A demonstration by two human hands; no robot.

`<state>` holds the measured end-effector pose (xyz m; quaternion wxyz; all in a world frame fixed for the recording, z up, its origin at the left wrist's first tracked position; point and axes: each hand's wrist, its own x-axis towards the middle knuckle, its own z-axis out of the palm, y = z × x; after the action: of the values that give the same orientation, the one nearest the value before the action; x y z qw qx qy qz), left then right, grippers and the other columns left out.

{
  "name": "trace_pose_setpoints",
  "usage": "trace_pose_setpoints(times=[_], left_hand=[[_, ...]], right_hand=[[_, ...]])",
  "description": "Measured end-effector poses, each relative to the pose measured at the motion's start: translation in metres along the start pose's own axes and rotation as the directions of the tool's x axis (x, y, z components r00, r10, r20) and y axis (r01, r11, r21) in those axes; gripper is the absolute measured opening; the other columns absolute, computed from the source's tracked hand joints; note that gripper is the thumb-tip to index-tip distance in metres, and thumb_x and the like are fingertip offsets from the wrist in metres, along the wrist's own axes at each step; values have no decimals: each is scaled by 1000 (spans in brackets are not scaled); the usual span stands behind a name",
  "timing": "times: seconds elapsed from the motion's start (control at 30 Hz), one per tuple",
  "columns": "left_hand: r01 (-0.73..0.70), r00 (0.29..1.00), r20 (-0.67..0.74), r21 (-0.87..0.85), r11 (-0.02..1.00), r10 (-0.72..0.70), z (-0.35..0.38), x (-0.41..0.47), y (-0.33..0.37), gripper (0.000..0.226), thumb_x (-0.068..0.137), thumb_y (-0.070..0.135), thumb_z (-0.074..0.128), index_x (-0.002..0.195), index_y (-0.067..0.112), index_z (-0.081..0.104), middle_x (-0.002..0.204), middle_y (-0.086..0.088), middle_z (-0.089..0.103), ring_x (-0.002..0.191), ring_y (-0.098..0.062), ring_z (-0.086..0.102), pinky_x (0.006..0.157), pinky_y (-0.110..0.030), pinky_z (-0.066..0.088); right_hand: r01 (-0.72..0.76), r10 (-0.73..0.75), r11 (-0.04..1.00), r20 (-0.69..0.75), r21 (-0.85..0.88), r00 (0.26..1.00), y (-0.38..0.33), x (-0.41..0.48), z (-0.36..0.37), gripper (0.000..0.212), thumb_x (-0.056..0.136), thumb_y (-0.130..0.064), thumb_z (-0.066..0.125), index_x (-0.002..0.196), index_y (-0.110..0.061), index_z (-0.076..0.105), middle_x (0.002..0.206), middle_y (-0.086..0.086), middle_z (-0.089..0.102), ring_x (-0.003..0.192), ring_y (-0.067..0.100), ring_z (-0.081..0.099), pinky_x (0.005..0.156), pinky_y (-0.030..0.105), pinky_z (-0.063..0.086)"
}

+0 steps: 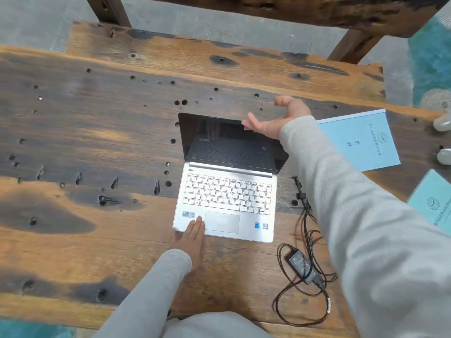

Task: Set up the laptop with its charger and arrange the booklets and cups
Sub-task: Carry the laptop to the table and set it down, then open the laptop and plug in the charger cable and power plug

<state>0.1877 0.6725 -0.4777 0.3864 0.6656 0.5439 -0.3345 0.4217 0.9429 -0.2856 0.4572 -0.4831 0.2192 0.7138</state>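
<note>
A silver laptop (227, 198) lies open on the wooden table (97, 142), its black screen dark. My left hand (189, 237) rests flat on its front left corner beside the touchpad. My right hand (278, 118) is at the lid's top right edge, fingers spread, thumb raised, holding nothing. The black charger brick (303, 265) with its tangled cable (305, 211) lies on the table to the right of the laptop, the plug end apart from the laptop's side. Two light blue booklets, one (361, 140) flat at the right, another (434, 203) at the right edge. Two white cups (443, 121) (444, 156) show partly at the far right.
A dark wooden bench or chair frame (292, 11) stands beyond the table's far edge. Grey floor and a teal rug (432, 59) lie around it. The table's left half holds only knots and holes.
</note>
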Motion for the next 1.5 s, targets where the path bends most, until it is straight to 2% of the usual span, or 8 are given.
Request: trace_pose_setpoints(times=[0.37,0.6,0.73,1.0,1.13,1.2,1.27,1.5], left_hand=[[-15,1000,6,9,1000,15,0,1,0,80,99,17,36,155,17,-21,159,5,-35,150,-14,-22,120,-60,5],[3,1000,7,107,994,-3,-11,-5,5,74,101,25,32,156,15,-16,163,2,-26,153,-17,-13,119,-63,0],[7,999,-54,151,989,1,-28,-9,3,69,103,34,27,157,14,-12,165,1,-20,153,-22,-12,119,-62,1],[25,978,-209,161,987,9,-60,-28,-10,70,102,38,33,158,13,-2,167,-4,-8,153,-32,-6,119,-59,11],[-1,970,-242,143,990,36,-62,-40,-17,71,101,38,35,158,14,-1,167,-3,-9,153,-32,-6,120,-58,10],[-40,961,-266,140,989,77,-58,-43,-20,71,101,38,36,158,15,-1,167,-3,-9,153,-32,-7,120,-59,9],[-83,952,-282,133,988,118,-55,-45,-22,71,101,38,36,158,15,-1,167,-2,-11,153,-32,-9,120,-59,8],[-158,937,-289,150,976,196,-44,-50,-23,72,100,39,35,158,16,-1,167,-2,-8,153,-31,-8,120,-60,9]], right_hand=[[-10,10,999,0,37,1000,-7,9,1,67,92,-13,60,149,-8,23,150,38,22,131,63,31,86,55,54],[-20,15,998,80,55,997,0,0,-12,69,96,-17,56,152,-5,17,146,50,15,132,57,36,96,47,52],[84,-84,996,120,11,989,10,-15,-19,68,96,-15,54,152,-3,18,149,39,28,132,52,41,98,46,51],[318,-323,892,40,-322,946,45,-44,-72,43,94,-16,58,129,7,49,115,26,64,100,32,68,81,36,60],[399,-537,714,-84,-575,839,64,-41,-116,46,93,-14,55,135,5,52,108,24,69,94,33,71,82,36,59],[342,-701,454,-93,-823,707,73,-40,-144,41,92,-20,57,130,-4,60,104,9,70,92,24,68,88,32,51],[232,-805,183,-10,-956,593,81,-44,-170,41,91,-26,61,131,-16,59,118,2,66,108,22,61,95,28,41],[125,-780,-70,133,-990,611,117,-50,-213,53,90,-24,59,141,-20,46,130,7,62,118,27,57,100,35,42]])
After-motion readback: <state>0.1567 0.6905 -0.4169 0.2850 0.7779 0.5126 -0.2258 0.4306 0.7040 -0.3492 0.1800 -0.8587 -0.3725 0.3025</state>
